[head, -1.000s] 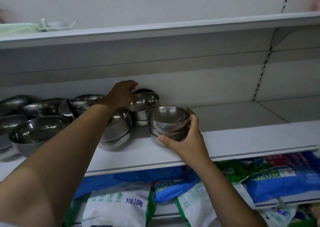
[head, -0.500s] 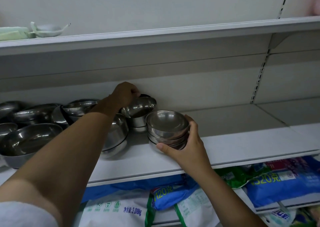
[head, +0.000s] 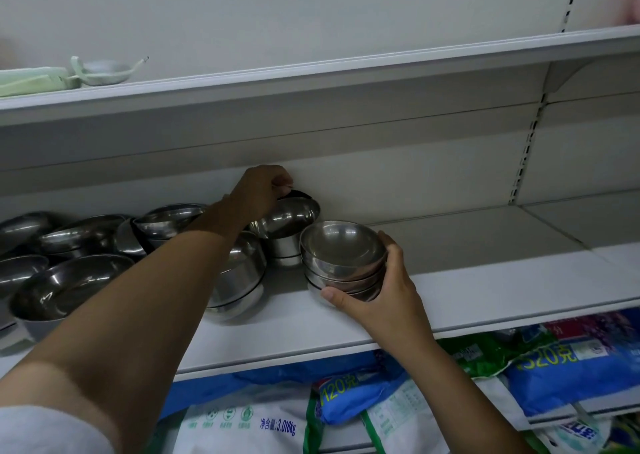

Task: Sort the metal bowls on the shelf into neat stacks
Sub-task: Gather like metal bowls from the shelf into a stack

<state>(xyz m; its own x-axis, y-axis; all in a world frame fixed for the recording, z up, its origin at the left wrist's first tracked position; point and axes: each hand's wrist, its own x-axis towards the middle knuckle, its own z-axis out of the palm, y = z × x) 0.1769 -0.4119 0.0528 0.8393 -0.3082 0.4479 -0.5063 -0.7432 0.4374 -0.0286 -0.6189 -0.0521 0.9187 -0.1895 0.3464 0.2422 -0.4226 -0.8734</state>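
Note:
A short stack of small metal bowls stands on the white shelf, and my right hand grips it from the right with the thumb under its front. Behind it, my left hand pinches the rim of a tilted small bowl that leans on another small stack at the back wall. A stack of larger bowls stands under my left forearm. Several loose bowls lie jumbled at the left.
The shelf's right half is bare. An upper shelf hangs low overhead, with pale green ware at its left. Blue, white and green bags fill the shelf below.
My left hand has tipped the back small bowl further and closed its fingers on the rim. The right hand keeps hold of the front stack, which has hardly shifted.

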